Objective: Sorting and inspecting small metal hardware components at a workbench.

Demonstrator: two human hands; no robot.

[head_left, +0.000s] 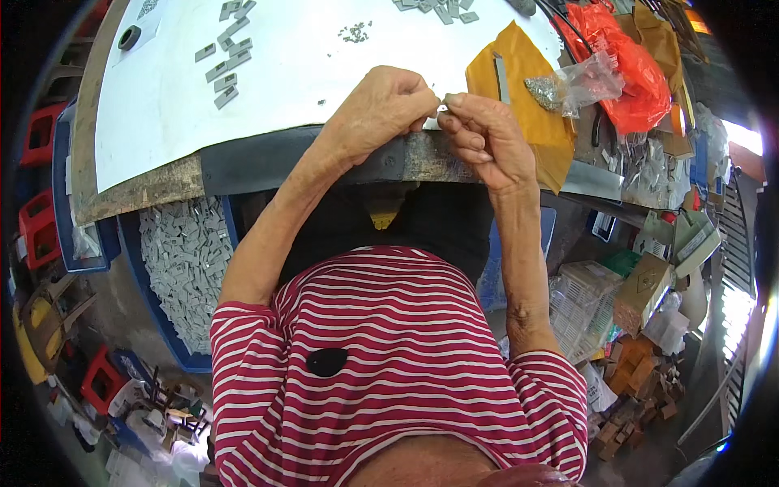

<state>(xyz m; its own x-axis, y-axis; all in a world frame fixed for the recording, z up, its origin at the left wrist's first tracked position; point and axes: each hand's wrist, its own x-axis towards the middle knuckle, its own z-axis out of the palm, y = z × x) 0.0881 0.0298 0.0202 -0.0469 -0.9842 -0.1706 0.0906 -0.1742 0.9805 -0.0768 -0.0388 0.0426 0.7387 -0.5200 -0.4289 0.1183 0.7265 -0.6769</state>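
Fingertips meeting over the near edge of the white-covered worktable (284, 89), my left hand (377, 114) and my right hand (492, 136) are both closed in a pinch. Whatever lies between the fingers is too small to make out. Left of them, flat grey rectangular pieces (238, 59) lie in a loose column. A little heap of tiny metal parts (355, 32) sits farther back, and more grey pieces (445, 11) are spread at the far edge. Beside my right hand lies a brown envelope (531, 122) with a thin grey strip (501, 79) on it.
A clear bag of small metal parts (545, 93) rests on the envelope, against a red plastic bag (625, 81). A black ring (129, 37) is at the far left. Below the table's left side stands a blue bin (134, 252) full of grey pieces. Cardboard boxes (643, 292) crowd the right.
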